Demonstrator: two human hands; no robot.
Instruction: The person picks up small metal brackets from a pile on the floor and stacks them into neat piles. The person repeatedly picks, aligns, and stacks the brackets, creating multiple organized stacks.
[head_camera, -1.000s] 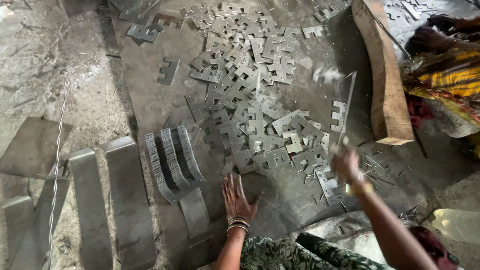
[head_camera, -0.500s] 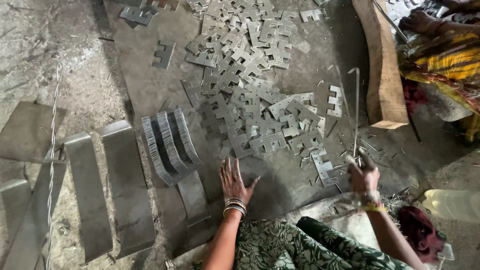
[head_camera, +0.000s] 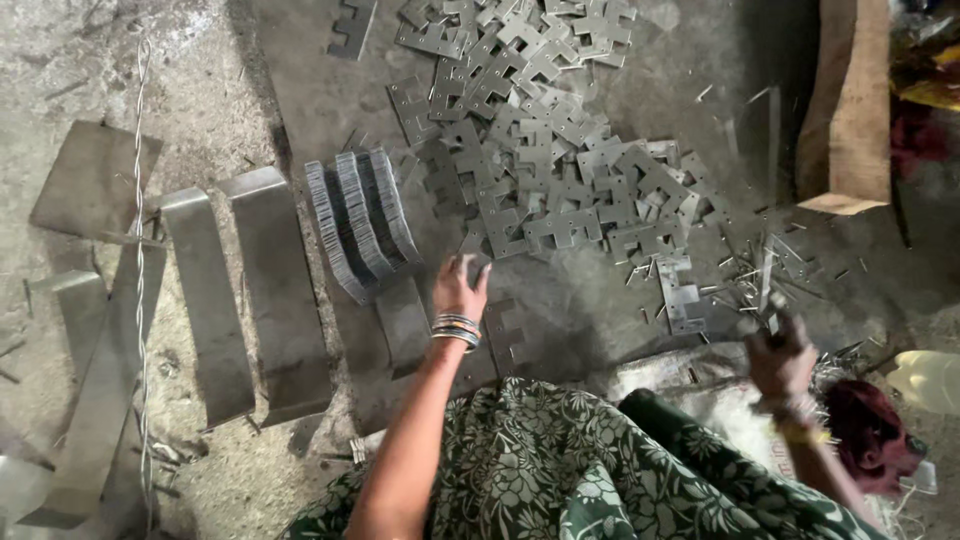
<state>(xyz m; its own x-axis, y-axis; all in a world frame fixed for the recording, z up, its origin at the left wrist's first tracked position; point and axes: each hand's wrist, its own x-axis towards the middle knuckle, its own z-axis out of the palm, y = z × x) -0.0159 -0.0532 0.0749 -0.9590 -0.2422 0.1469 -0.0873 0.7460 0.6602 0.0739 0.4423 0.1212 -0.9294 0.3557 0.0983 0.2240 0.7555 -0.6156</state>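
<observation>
The left hand (head_camera: 460, 290) is lying open on the floor (head_camera: 600, 310), reaching for the plates (head_camera: 540, 170); the right hand (head_camera: 782, 358) is gripping a strip (head_camera: 767, 285)

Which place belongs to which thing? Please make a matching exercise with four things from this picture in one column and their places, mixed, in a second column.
Things:
1. left hand
2. right hand
3. wooden block
4. stacked metal plates

Places:
A. upper right, beside the floor sheet
B. just left of the loose pile, standing on edge in rows
C. lower right, closed around a thin metal piece
D. centre, flat at the near edge of the loose pile

Pairs: 1-D, 2-C, 3-A, 4-B
</observation>
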